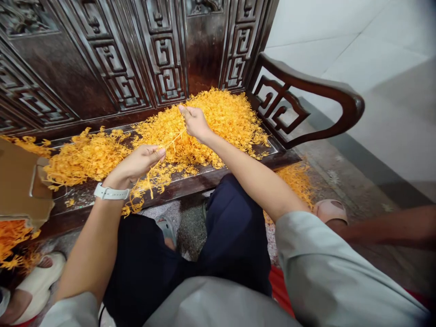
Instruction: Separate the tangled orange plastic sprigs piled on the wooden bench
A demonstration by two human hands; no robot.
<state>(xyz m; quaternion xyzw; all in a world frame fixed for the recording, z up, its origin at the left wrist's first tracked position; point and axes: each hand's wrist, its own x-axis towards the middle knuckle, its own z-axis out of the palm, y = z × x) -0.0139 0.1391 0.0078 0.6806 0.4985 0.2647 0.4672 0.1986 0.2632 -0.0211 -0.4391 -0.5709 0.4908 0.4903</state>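
Note:
A thin yellow-orange branched plastic stem (175, 137) stretches between my two hands. My left hand (142, 160), with a pale watch on its wrist, is closed on the lower left end, and more yellow strands hang below it. My right hand (195, 121) pinches at the upper right end; its fingertips hide what exactly lies between them. Both hands are above the front of a large heap of yellow-orange plastic pieces (225, 118) on a dark wooden bench (190, 181). To the left lies a smaller pile of the same pieces (88, 156).
A cardboard box (20, 181) stands at the left edge, with orange pieces (13, 238) below it. The bench has a carved back (204, 54) and a curved armrest (327, 91). More yellow strands (298, 181) lie on the floor. Other people's feet (330, 211) show at both sides.

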